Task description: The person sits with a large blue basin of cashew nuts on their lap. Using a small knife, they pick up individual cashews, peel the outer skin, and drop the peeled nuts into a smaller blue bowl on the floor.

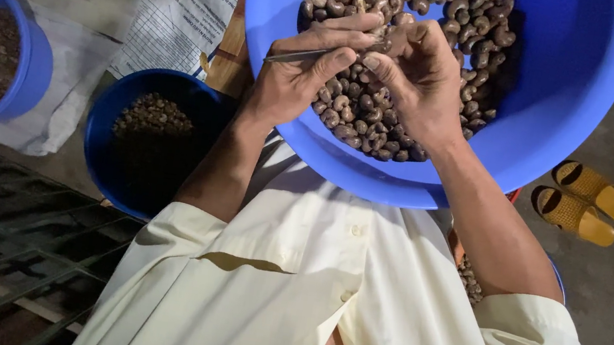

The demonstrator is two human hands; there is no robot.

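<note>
Nut (386, 41) pinched in right hand (417, 84) fingertips, touching thin metal pick (300, 55) gripped by left hand (296, 82).

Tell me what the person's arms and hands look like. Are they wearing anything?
Both hands, the left hand and the right hand, are bare: no gloves, rings or watch. Loose cream sleeves are rolled up near the elbows, part of a buttoned cream shirt.
</note>
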